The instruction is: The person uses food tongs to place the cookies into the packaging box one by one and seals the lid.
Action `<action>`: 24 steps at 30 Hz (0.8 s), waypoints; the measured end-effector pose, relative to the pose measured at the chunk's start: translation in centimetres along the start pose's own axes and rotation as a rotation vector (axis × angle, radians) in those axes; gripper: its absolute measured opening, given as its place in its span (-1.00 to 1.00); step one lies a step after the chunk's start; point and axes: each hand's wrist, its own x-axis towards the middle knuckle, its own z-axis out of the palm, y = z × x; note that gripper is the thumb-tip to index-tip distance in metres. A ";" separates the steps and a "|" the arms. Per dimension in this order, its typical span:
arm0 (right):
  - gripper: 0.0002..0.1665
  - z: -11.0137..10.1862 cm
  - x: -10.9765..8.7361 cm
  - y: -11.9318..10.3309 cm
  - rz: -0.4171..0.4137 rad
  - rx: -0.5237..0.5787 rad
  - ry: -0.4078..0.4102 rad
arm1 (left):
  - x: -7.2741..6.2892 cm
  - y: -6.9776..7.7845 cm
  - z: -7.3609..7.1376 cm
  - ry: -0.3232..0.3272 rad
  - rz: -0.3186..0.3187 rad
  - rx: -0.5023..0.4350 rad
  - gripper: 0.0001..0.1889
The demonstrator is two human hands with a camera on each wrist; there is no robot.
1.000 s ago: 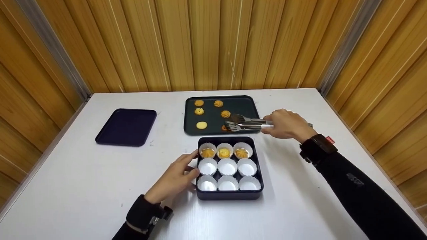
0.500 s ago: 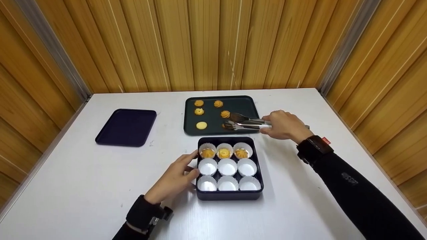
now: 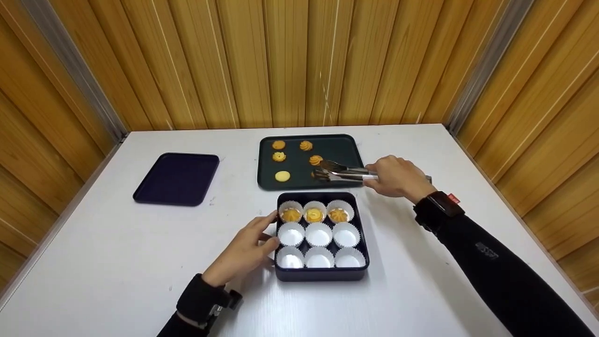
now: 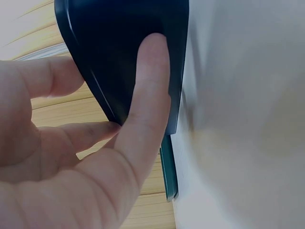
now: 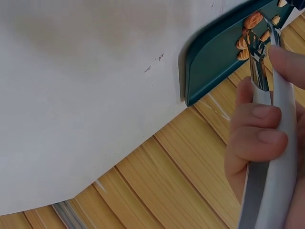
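My right hand (image 3: 397,177) grips a pair of metal tongs (image 3: 369,177), whose slotted tips reach over the dark green tray (image 3: 341,150). At its front, the tips overlap an orange-brown cookie (image 5: 253,20), largely hidden behind them in the head view. Several other piped and round cookies (image 3: 282,176) lie on the tray. My left hand (image 3: 247,245) rests against the left side of a dark navy box (image 3: 323,275), thumb and fingers touching its wall and rim. White paper cups (image 3: 319,235) fill the box in rows; the back row holds cookies (image 3: 314,215).
A flat dark purple tray (image 3: 177,179) lies on the white table (image 3: 121,262) at the left. Wood-patterned panels (image 3: 290,65) stand along the table's back and sides. The green tray sits just behind the box.
My right hand has shifted slightly left, and the tongs' tips have drawn closer together over the front cookie. The left hand and box stay put.
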 end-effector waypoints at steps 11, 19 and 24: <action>-0.77 -0.7 -0.5 0.5 0.000 0.056 0.060 | 0.0 0.1 0.0 0.002 0.000 -0.005 -0.30; -0.38 -0.6 -0.4 0.0 -0.013 0.084 0.017 | 0.0 0.0 -0.2 -0.005 -0.013 -0.012 -0.29; -0.36 0.0 -0.1 -0.6 -0.069 0.043 -0.006 | 0.1 0.1 0.0 -0.008 -0.010 -0.008 -0.29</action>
